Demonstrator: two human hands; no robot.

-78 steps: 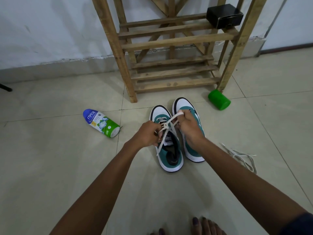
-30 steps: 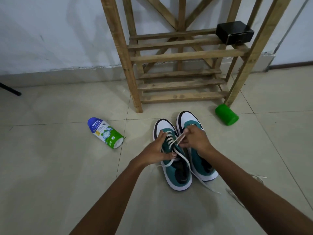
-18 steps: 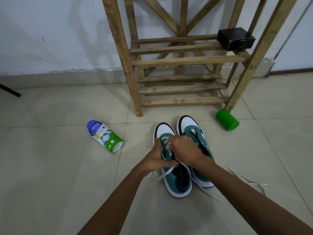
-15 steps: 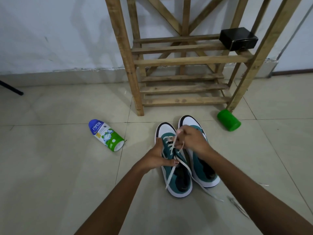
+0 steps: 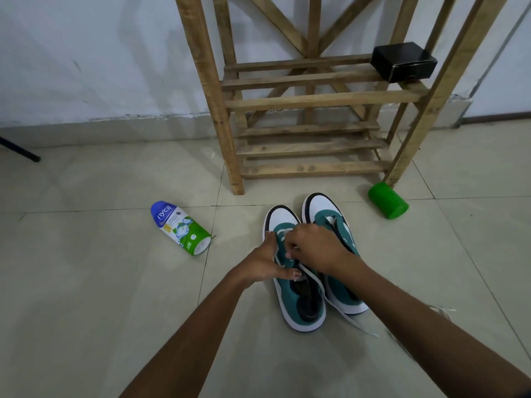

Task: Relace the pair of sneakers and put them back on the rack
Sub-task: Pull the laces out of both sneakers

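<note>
Two teal, white and black sneakers stand side by side on the tiled floor in front of the wooden rack. My left hand grips the left sneaker at its side, thumb across the tongue. My right hand is curled over that shoe's eyelets and pinches its white lace, whose free end trails past the heel onto the floor. The right sneaker has no lace in its eyelets. A second loose lace lies on the floor, partly hidden behind my right forearm.
A black box sits on the rack's upper right shelf. A green cup lies by the rack's right leg. A blue and green powder bottle lies to the left. A black leg shows at far left.
My right hand, which had pulled the lace up toward the toe, has come back down onto the left sneaker's eyelets. My left hand has kept its hold on the shoe.
</note>
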